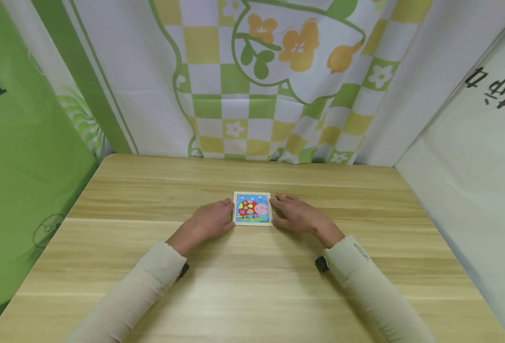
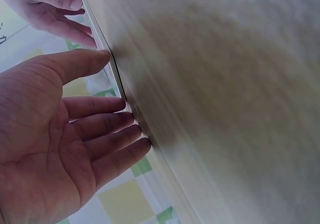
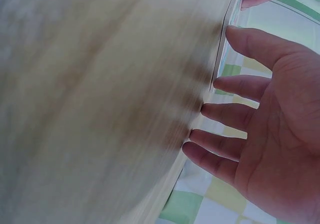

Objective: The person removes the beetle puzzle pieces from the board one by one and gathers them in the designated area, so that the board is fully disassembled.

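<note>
A small framed ladybug picture [image 1: 253, 208], with a pale wooden border, lies flat on the table between the two hands. In the head view the left hand [image 1: 211, 218] is at its left edge, thumb and fingertips right beside the frame. At the opposite edge is the right hand [image 1: 297, 213], its thumb near the lower corner and its fingers by the upper part. Both wrist views show the left palm [image 2: 40, 134] and the right palm [image 3: 285, 129] with fairly straight, spread fingers, their tips down at the tabletop.
The wood-grain table [image 1: 252, 295] extends around the picture on all sides. Behind its far edge hangs a checkered, flowered curtain [image 1: 235, 109]. A green cloth wall [image 1: 25, 157] stands at left and a white one [image 1: 471, 157] at right.
</note>
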Demonstrator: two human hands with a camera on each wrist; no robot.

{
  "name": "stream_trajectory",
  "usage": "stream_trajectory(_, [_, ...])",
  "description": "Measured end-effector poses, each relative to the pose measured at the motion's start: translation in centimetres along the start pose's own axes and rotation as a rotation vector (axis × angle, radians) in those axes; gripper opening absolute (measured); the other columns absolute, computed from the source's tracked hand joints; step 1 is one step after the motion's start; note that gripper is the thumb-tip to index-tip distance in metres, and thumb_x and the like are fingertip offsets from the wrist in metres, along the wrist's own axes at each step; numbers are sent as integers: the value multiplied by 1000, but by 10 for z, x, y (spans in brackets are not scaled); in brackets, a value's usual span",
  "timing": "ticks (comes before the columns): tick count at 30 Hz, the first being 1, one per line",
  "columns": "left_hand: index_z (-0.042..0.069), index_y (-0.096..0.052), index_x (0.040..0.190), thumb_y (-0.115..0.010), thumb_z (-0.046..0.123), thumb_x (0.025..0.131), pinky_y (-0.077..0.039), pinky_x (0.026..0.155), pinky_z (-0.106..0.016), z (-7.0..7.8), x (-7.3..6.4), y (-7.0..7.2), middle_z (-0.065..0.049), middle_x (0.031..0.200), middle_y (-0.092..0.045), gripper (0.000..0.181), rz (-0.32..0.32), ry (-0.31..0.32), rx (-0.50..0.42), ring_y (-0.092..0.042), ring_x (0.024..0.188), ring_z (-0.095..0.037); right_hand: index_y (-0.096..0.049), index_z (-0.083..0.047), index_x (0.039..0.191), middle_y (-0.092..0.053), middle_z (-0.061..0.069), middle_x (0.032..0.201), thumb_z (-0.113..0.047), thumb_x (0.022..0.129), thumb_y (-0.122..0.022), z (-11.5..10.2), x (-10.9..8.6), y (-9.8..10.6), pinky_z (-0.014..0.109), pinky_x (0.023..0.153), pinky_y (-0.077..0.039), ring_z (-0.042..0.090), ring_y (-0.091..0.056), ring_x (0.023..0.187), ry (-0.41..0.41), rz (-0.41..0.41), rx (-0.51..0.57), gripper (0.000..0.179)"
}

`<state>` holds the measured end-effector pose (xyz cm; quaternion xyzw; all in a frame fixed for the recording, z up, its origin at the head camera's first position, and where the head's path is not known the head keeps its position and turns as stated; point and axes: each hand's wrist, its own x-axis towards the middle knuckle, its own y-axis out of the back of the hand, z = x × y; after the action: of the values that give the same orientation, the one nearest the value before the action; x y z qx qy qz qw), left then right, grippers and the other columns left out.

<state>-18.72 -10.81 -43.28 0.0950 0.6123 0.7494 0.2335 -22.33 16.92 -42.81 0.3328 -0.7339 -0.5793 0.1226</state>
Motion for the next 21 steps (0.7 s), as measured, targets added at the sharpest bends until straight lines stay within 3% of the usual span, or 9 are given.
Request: stream_trajectory(21, [-10, -53, 141, -69, 29, 101, -46, 106, -49, 0, 5, 1, -25, 148, -51, 58, 16, -8, 15, -56, 129, -40, -36, -2, 159, -27, 26, 163, -35, 105, -61, 1, -2, 1, 58, 118, -24, 46, -26, 148, -17, 7, 5, 68])
